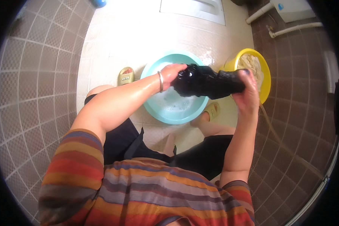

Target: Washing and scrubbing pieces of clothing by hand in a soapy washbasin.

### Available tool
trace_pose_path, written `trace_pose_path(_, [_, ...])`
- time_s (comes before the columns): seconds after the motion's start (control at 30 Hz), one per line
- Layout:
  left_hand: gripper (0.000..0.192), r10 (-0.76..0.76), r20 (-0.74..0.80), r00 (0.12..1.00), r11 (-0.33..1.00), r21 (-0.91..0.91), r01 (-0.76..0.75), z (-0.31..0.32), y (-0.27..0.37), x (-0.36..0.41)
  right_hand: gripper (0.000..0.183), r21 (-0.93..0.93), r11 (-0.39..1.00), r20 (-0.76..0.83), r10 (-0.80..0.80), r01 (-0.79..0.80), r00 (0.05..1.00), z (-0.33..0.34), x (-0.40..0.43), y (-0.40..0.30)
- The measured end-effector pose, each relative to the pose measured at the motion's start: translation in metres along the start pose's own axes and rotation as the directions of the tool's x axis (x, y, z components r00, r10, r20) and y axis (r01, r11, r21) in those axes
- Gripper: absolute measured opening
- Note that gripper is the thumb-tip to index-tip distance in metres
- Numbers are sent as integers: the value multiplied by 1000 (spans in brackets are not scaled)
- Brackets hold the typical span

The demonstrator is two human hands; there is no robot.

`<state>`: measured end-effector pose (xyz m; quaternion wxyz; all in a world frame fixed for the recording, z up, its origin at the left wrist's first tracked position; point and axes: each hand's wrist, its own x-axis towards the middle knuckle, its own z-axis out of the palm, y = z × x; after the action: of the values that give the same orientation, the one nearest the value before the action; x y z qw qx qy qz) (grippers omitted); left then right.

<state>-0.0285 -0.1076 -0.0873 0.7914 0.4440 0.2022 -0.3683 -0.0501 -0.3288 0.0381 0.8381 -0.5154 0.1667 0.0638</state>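
A wet black cloth (209, 82), perhaps a garment, is stretched sideways between my hands above a light-blue plastic basin (173, 121). My left hand (171, 75), with a bracelet at the wrist, grips the bunched left end. At the other end, my right hand (248, 90) holds the cloth with the thumb on top. Sudsy water (172, 103) lies in the basin. The cloth hides the basin's right rim in part, and the fingers of both hands are mostly hidden behind it.
A yellow bucket (267, 76) holding pale cloth (251, 63) stands right of the basin, with a hose (271, 127) near it. My slippered feet flank the basin. A white squat toilet (192, 10) lies ahead. Tiled walls (42, 56) rise on both sides; pipes (296, 28) run at the upper right.
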Motion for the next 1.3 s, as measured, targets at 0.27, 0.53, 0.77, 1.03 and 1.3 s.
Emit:
trace_pose_path(0.27, [28, 165, 308, 937, 958, -275, -78, 9, 56, -46, 33, -952, 227, 200, -50, 206, 979, -13, 4, 30])
trace_pose_path(0.53, [23, 138, 517, 845, 955, -295, 25, 37, 64, -74, 61, -902, 216, 389, 27, 374, 921, 8, 21, 64])
trace_pose_path(0.77, [22, 175, 489, 855, 943, -333, -3, 19, 72, -80, 58, -669, 739, 382, 243, 85, 891, 25, 29, 86])
trace_pose_path(1.03, [23, 212, 441, 872, 918, -397, -22, 20, 72, -99, 49, -657, 749, 311, 174, 79, 934, 30, 38, 128])
trace_pose_path(1.3, [25, 212, 426, 880, 934, -352, -55, 14, 89, -84, 32, -105, 916, 118, 398, -387, 910, 34, 32, 130])
